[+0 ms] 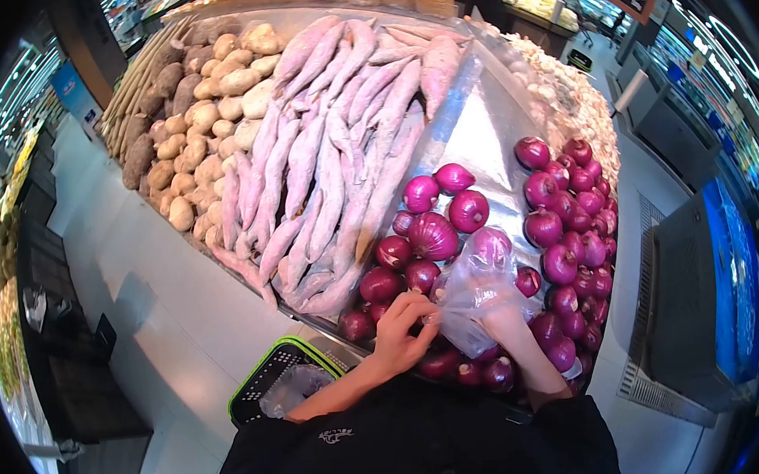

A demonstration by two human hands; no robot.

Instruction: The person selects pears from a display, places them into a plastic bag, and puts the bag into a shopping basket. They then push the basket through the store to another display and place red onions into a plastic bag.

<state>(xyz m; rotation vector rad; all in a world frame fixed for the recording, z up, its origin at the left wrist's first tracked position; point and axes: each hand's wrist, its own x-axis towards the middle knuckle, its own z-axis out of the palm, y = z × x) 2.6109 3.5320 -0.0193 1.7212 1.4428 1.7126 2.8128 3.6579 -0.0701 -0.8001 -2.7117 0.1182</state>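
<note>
Below the onions (433,237) on the steel worktop (487,130), we see both hands working a clear plastic bag (477,287). Our left hand (402,329) is curled, its fingertips pinching the bag's edge on the side away from the onion pile's right flank. Our right hand (504,321) is closed around the bag's lower part, gripping the gathered film from beneath. One onion (490,244) sits inside the bag, near its top, pressed against loose onions just beyond it. More onions lie beneath and around both hands; some are hidden by the bag and our wrists. Beyond the onions, long pale pink sweet potatoes (329,161) are heaped, and left of those lie tan potatoes (202,135). Right of the onions we see a band of small pale bulbs (569,102), too blurred to name. Nearer than the onions, to their left, a green-rimmed basket (279,378) stands on the floor.
</note>
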